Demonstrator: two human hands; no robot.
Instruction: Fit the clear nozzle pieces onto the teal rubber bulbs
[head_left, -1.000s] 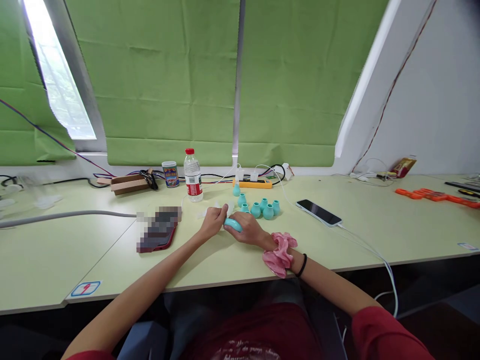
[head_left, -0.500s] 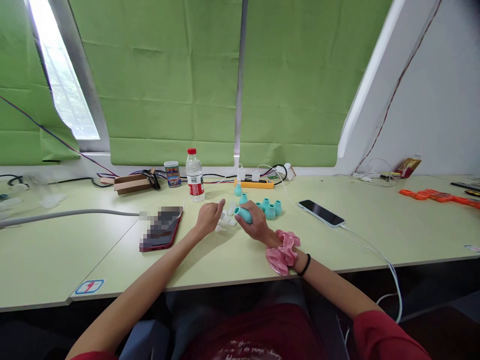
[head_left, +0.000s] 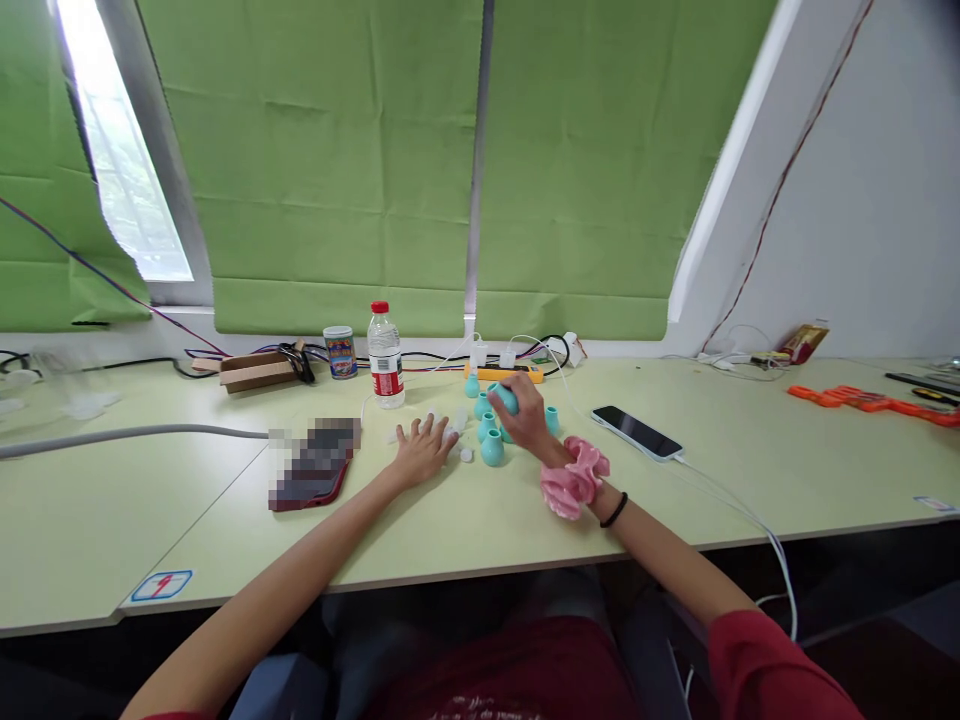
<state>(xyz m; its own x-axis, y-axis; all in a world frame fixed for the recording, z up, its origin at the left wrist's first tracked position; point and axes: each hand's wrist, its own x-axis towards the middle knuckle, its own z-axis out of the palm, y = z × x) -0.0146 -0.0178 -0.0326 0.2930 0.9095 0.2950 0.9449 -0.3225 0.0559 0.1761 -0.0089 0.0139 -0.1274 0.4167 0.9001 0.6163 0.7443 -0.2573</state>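
My left hand (head_left: 424,450) rests on the table with its fingers spread, touching small whitish translucent pieces (head_left: 450,433). A round white one (head_left: 466,455) lies beside it. My right hand (head_left: 526,415) is closed around a teal vase-shaped piece (head_left: 504,399), held above several others like it. Of those, one teal vase-shaped piece (head_left: 492,448) stands upright at the front, its narrow open neck on top. Another teal piece (head_left: 552,420) is partly behind my right hand, and one more (head_left: 472,385) stands at the back.
A water bottle (head_left: 386,360) and a can (head_left: 340,352) stand at the back, left of an orange power strip (head_left: 517,374). One phone (head_left: 319,465) lies left, another phone (head_left: 637,432) right with its cable. An open cardboard box (head_left: 259,372) and orange parts (head_left: 870,400) lie further out.
My left hand has opened from a fist and spread flat over the whitish pieces. My right hand has moved away and slightly right; teal pieces now stand where it was.
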